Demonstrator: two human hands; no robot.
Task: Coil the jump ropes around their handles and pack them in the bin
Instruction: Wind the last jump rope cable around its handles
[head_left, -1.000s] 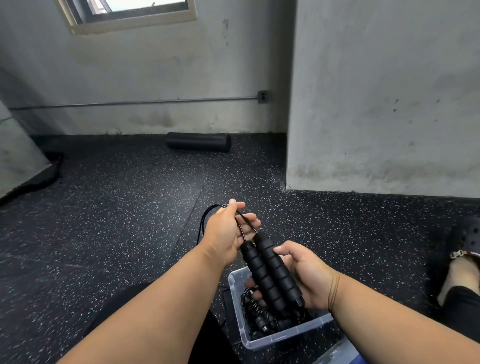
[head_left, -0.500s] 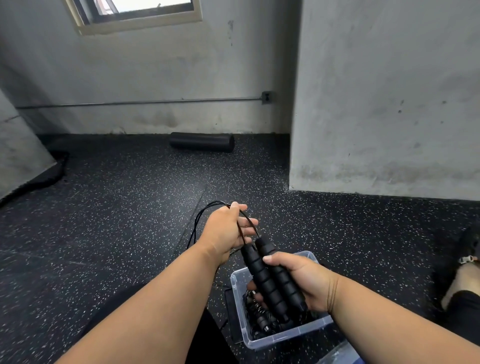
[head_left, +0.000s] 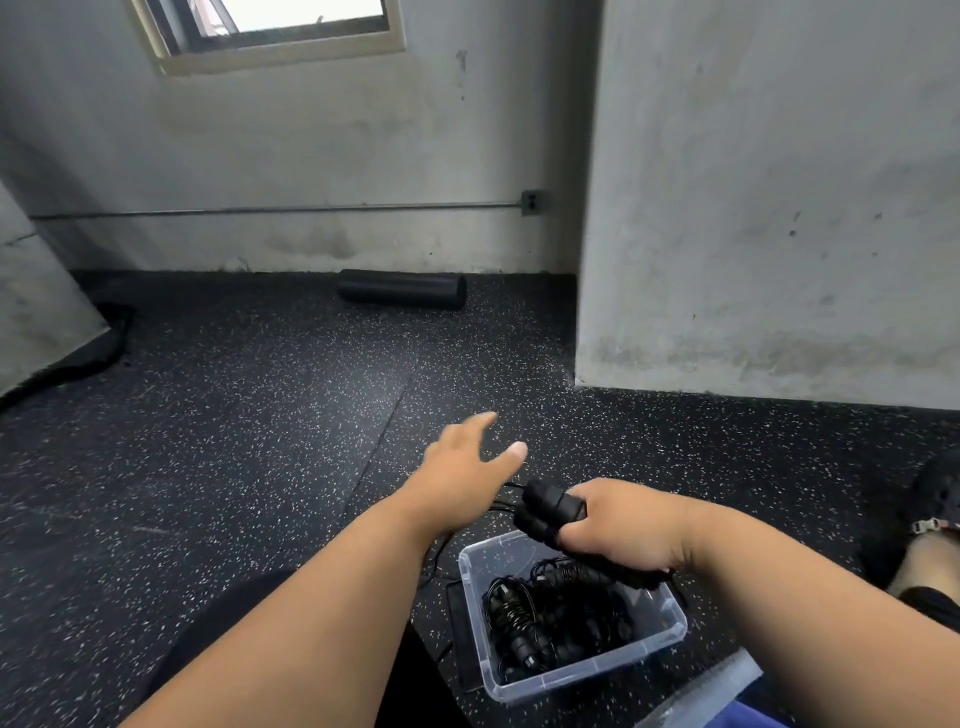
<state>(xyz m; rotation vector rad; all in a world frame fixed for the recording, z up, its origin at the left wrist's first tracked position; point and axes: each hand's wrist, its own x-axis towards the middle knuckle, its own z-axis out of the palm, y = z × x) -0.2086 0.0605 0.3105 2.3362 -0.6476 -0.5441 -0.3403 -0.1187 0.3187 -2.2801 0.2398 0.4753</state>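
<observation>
My right hand (head_left: 621, 522) grips the two black foam handles of a jump rope (head_left: 549, 510) side by side, just above the far edge of a clear plastic bin (head_left: 670, 631). The rope's thin black cable trails left from the handle tips toward the floor, partly hidden under my left wrist. My left hand (head_left: 465, 460) hovers to the left of the handles with fingers spread and blurred, holding nothing. Inside the bin lie several coiled black jump ropes (head_left: 545, 616).
The speckled black rubber floor (head_left: 234, 441) stretches ahead. A black foam roller (head_left: 402, 289) lies by the back wall. A concrete pillar (head_left: 769, 208) stands at right. A clear lid (head_left: 701, 693) sits at the bottom edge, and a sandalled foot (head_left: 930, 525) at far right.
My left hand has let go of the cable and opened, moving forward. My right hand has turned the handles flatter and lower, pointing left over the bin.
</observation>
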